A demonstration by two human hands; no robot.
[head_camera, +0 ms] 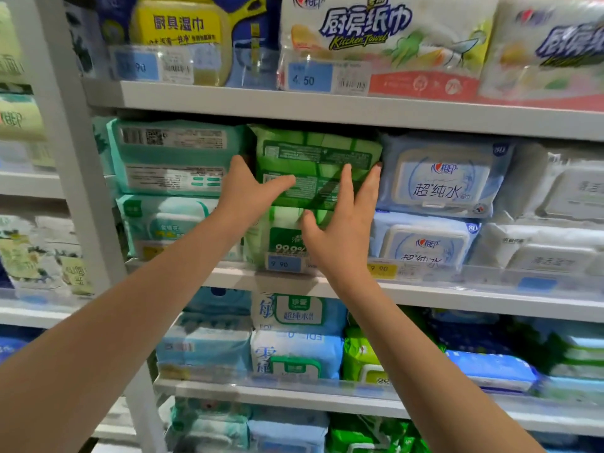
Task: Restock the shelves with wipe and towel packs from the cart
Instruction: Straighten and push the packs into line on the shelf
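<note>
Though back-side out, green wipe pack

A green pack lies flat, back label outward, atop a lower pack on the middle shelf, between teal packs left and blue packs right.

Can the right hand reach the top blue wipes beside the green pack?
Probably yes. The right hand presses the top green wipe pack, its little finger right at the edge of the top blue wipe pack, with nothing between them.
</note>
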